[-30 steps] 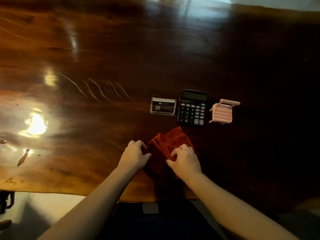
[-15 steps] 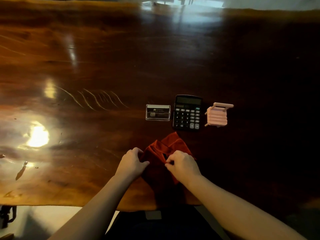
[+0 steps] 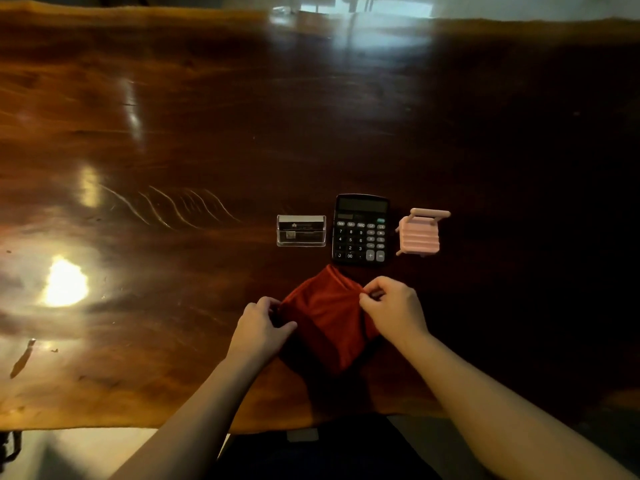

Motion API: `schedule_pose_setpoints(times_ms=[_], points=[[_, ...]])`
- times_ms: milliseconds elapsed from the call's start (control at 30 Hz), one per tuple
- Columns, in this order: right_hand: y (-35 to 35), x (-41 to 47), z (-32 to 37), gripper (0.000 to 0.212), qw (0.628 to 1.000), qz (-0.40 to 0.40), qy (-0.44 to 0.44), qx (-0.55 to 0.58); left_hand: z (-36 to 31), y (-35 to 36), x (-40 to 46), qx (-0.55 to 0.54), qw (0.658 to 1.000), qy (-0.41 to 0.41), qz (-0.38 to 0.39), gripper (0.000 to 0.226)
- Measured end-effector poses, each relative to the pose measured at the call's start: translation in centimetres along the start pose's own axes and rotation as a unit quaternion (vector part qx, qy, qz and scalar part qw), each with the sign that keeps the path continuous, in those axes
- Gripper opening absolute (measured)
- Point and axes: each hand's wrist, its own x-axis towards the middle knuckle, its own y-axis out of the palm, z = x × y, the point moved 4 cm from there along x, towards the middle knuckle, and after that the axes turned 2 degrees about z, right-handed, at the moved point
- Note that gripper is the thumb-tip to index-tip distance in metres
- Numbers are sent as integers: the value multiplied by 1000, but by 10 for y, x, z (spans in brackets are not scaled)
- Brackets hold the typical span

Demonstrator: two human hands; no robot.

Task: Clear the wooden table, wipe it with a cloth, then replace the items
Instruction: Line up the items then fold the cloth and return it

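Note:
A red cloth (image 3: 325,317) lies near the front edge of the glossy wooden table (image 3: 207,133). My left hand (image 3: 261,327) pinches its left edge and my right hand (image 3: 393,306) pinches its right edge, stretching it between them. Just beyond the cloth stand three items in a row: a clear card holder (image 3: 301,231), a black calculator (image 3: 360,229) and a small pink suitcase-shaped object (image 3: 419,233) lying on its back.
The table's front edge (image 3: 104,424) runs just below my forearms, with pale floor beneath at the left. Bright lamp glare (image 3: 65,282) and scratch-like marks (image 3: 169,206) show on the left half. The right side is in deep shadow.
My hands have moved apart, spreading the bunched cloth wider. The three items have not moved on the table; the camera tilted slightly.

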Motion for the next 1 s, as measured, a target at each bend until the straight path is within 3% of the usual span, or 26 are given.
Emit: schedule_pose_setpoints(times_ms=[67,200,267,333,433,567,733,867,1000], points=[[5,8,-8,5,999,32,26,-24,-2,3,0,-17,999,-25,8,56],[19,16,-11,34,996,76,35,-20,-2,8,0,-81,987,-137,35,68],[24,18,-10,40,995,89,47,-7,-3,13,-1,-131,975,-177,40,59],[27,21,-10,40,992,105,67,-6,-5,20,-3,-194,959,-204,37,34],[27,26,-11,19,988,133,78,-14,-10,25,-6,-240,944,-223,37,27],[25,29,-6,17,981,179,72,-3,-20,25,-10,-292,935,-193,57,18],[17,21,1,4,965,240,70,82,-35,27,-24,-416,894,-116,123,22],[2,4,8,16,944,267,71,179,-46,10,-36,-526,837,-66,136,20],[-18,-21,17,27,921,246,82,289,-61,-25,-46,-536,822,5,189,23]])
